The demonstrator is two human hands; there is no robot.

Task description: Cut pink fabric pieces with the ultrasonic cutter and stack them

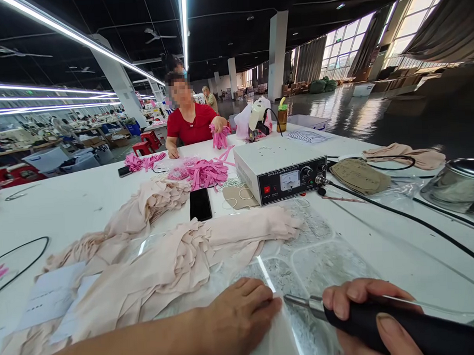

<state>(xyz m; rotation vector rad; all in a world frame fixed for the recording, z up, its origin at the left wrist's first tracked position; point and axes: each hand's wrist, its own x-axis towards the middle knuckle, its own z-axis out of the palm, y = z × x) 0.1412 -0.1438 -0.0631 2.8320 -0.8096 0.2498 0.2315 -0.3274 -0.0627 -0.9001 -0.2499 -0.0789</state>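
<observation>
Right of the loosely curled left hand point(238, 320), its hold unclear, the right hand point(396, 332) wraps the tool point(356, 318) by its thick grip, best for something stiff, probably heavy.

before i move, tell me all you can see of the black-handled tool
The black-handled tool has a thick, dark handle and a slim, silvery, metal-looking front narrowing to a tip. The right hand grips the handle. The tip points towards the left hand, very near its fingers; whether they touch is unclear. Its rear runs out of view.
</observation>
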